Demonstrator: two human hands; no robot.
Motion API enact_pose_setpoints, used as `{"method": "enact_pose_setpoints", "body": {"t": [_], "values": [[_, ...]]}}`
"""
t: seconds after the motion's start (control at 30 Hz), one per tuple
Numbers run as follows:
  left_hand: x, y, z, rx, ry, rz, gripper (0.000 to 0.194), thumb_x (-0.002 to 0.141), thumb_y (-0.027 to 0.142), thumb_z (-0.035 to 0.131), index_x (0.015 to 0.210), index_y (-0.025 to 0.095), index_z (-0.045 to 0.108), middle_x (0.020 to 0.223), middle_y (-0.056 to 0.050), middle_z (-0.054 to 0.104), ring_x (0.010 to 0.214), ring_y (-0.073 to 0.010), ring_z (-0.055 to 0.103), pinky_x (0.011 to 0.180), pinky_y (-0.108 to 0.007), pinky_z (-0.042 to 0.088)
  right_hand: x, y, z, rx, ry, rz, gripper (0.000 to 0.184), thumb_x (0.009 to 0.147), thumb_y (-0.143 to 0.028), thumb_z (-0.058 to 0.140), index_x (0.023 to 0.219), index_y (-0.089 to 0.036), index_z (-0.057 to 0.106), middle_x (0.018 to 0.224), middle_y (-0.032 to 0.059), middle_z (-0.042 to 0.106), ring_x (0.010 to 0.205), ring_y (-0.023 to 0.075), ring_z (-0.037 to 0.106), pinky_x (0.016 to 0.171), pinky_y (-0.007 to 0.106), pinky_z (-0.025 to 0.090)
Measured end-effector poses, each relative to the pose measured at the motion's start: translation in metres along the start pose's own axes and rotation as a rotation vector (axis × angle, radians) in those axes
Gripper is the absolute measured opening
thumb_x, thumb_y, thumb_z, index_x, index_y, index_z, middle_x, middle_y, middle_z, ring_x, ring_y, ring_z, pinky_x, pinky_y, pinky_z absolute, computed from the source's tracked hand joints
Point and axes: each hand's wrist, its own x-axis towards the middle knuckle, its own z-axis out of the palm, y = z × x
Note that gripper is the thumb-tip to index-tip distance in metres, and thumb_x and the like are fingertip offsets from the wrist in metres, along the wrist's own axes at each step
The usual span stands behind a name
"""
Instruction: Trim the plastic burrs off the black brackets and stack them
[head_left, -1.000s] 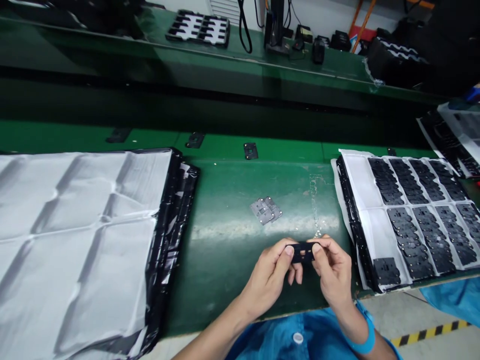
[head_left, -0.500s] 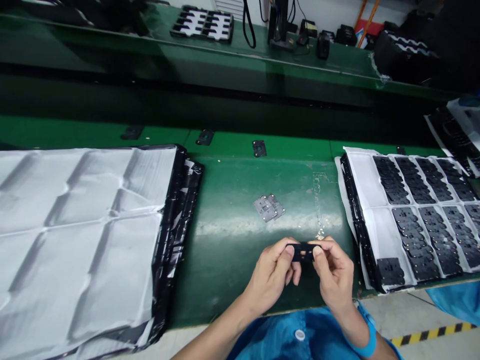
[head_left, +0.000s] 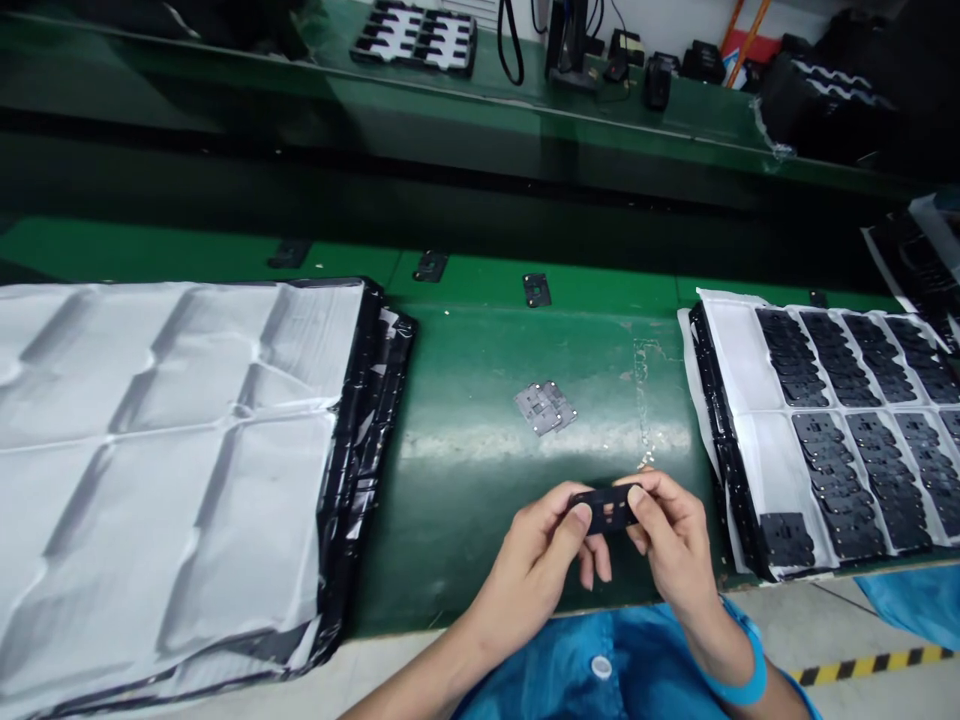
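Both my hands hold one small flat black part [head_left: 607,509] with cut-outs, just above the near edge of the green bench [head_left: 480,400]. My left hand [head_left: 541,567] pinches its left end with thumb and fingers. My right hand [head_left: 670,545] pinches its right end the same way. A few greyish flat pieces [head_left: 545,407] lie on the bench a little beyond my hands. To the right sits a tray [head_left: 739,370] lined in white, filled with rows of black parts [head_left: 847,420].
A large stack of black trays covered by a white sheet [head_left: 165,450] fills the left side. Small black parts [head_left: 536,290] lie along the bench's far strip. A higher green shelf [head_left: 450,90] behind carries a tray, cables and black devices. More trays [head_left: 919,265] stand at the far right.
The black part has tilted a little between my fingers, showing more of its face. The camera has shifted slightly, so everything sits a bit further right and up.
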Motion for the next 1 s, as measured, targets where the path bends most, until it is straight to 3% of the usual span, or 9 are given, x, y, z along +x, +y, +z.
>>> {"method": "enact_pose_setpoints", "body": {"t": [0.3,0.4,0.47,0.53,0.6,0.7,0.8,0.9,1.0], "values": [[-0.004,0.001,-0.013,0.083,-0.022,-0.048,0.031,0.105,0.043,0.047,0.096,0.017,0.061,0.064,0.0,0.068,0.052,-0.0124,0.058,0.057,-0.024,0.046,0.008,0.009,0.012,0.083,0.0,0.137,0.029,0.092,-0.044,0.071,0.081,-0.018,0.074,0.061,-0.0031,0.057,0.045,0.0068,0.035,0.041,0.018,0.027],[-0.005,0.007,-0.029,0.194,-0.018,-0.055,0.029,0.104,0.041,0.048,0.101,0.017,0.063,0.066,0.001,0.065,0.056,-0.0134,0.058,0.057,-0.024,0.047,0.01,0.007,0.016,-0.02,-0.06,0.127,0.03,0.096,-0.043,0.065,0.085,-0.017,0.076,0.055,-0.0052,0.051,0.043,0.0078,0.038,0.043,0.02,0.031],[-0.004,0.014,-0.048,0.322,-0.006,-0.045,0.026,0.102,0.039,0.05,0.108,0.018,0.064,0.068,0.002,0.065,0.06,-0.0148,0.061,0.058,-0.025,0.047,0.013,0.004,0.018,-0.157,-0.124,0.073,0.029,0.098,-0.042,0.063,0.101,-0.017,0.077,0.061,-0.0034,0.057,0.047,0.0105,0.046,0.048,0.023,0.039],[0.002,0.022,-0.07,0.449,0.017,-0.033,0.024,0.1,0.035,0.053,0.114,0.019,0.063,0.073,0.001,0.067,0.066,-0.0166,0.065,0.06,-0.026,0.049,0.02,0.001,0.022,-0.335,-0.137,-0.041,0.033,0.098,-0.039,0.064,0.123,-0.018,0.072,0.085,0.0037,0.07,0.059,0.0146,0.056,0.059,0.029,0.05],[0.011,0.031,-0.091,0.522,0.04,-0.043,0.022,0.096,0.032,0.055,0.113,0.019,0.061,0.074,0.001,0.068,0.066,-0.0169,0.066,0.061,-0.027,0.05,0.033,0.001,0.029,-0.532,-0.091,-0.206,0.043,0.098,-0.035,0.064,0.138,-0.019,0.063,0.117,0.0121,0.071,0.081,0.0212,0.065,0.077,0.039,0.057],[0.025,0.042,-0.109,0.511,0.016,-0.097,0.017,0.093,0.03,0.057,0.105,0.017,0.06,0.072,0.001,0.068,0.06,-0.015,0.064,0.058,-0.026,0.051,0.055,0.002,0.042,-0.782,-0.065,-0.377,0.052,0.094,-0.028,0.066,0.144,-0.017,0.057,0.143,0.0198,0.06,0.125,0.0357,0.058,0.107,0.058,0.048],[0.028,0.05,-0.111,0.436,-0.026,-0.119,0.021,0.091,0.029,0.059,0.106,0.016,0.063,0.074,0.001,0.067,0.061,-0.0137,0.064,0.056,-0.025,0.05,0.065,-0.003,0.05,-0.839,-0.137,-0.409,0.052,0.094,-0.024,0.066,0.144,-0.018,0.057,0.152,0.0206,0.053,0.142,0.0403,0.045,0.115,0.065,0.039],[0.021,0.056,-0.104,0.353,0.009,-0.12,0.022,0.088,0.029,0.062,0.105,0.016,0.065,0.072,0.003,0.065,0.057,-0.0111,0.059,0.053,-0.023,0.047,0.052,-0.015,0.047,-0.696,-0.23,-0.358,0.047,0.099,-0.028,0.062,0.145,-0.024,0.055,0.147,0.0162,0.057,0.132,0.0334,0.056,0.109,0.055,0.049],[0.012,0.061,-0.095,0.262,0.04,-0.142,0.021,0.086,0.03,0.065,0.101,0.016,0.067,0.07,0.004,0.066,0.053,-0.0093,0.055,0.05,-0.021,0.044,0.032,-0.027,0.044,-0.49,-0.317,-0.14,0.036,0.102,-0.036,0.061,0.136,-0.024,0.057,0.104,0.0072,0.07,0.085,0.0219,0.07,0.079,0.038,0.059]]}}
